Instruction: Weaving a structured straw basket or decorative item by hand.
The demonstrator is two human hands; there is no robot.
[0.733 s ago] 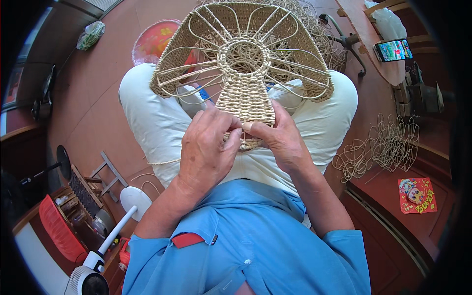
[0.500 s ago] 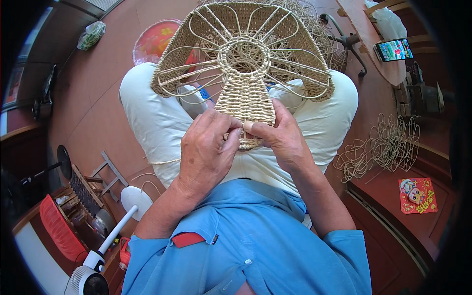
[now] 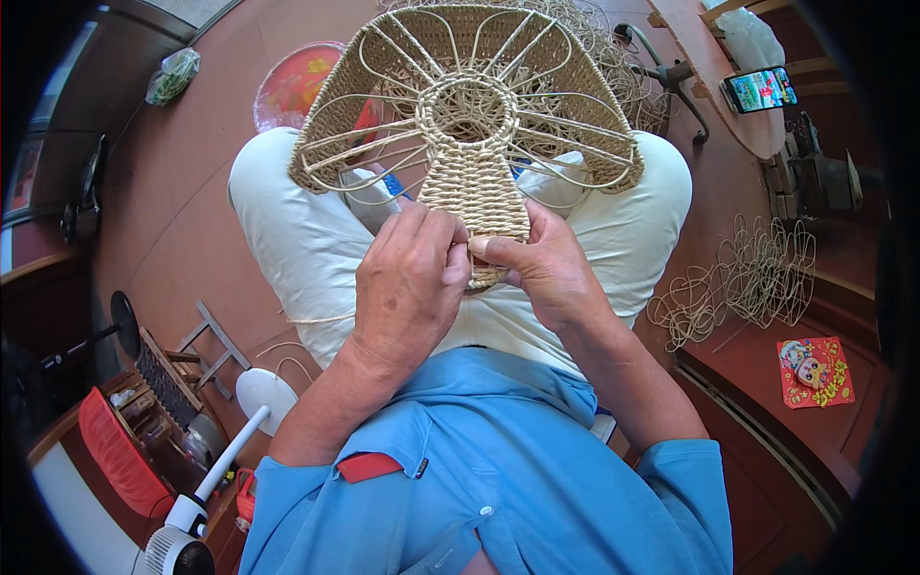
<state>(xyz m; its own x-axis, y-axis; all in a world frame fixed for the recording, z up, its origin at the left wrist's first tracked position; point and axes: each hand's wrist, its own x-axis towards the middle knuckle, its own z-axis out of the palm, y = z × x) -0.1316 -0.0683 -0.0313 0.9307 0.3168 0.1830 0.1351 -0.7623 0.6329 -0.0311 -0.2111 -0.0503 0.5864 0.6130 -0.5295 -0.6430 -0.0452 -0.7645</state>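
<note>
A fan-shaped wicker piece (image 3: 474, 182) of straw-coloured cord rests across my lap, its curved woven band away from me and its narrow woven neck toward me. Thin ribs spread from a round ring (image 3: 467, 111) at its middle. My left hand (image 3: 410, 273) is closed at the near end of the neck, fingertips pinched; what lies between them is hidden. With thumb on top and fingers beneath, my right hand (image 3: 548, 264) grips the neck's right edge. Both thumbs are close together. A strand of cord (image 3: 324, 318) trails left over my thigh.
Coiled cord lies in a heap (image 3: 623, 77) beyond the wicker piece, and more loops (image 3: 767, 278) sit at the right. A lit phone (image 3: 760, 90) stands at the far right. On the left are a white fan (image 3: 259, 402), a red basket (image 3: 115, 450) and a grey frame (image 3: 218, 347).
My left hand has turned slightly, its fingers curling in more at the neck's end. My right hand keeps its grip. The whole view has shifted a little.
</note>
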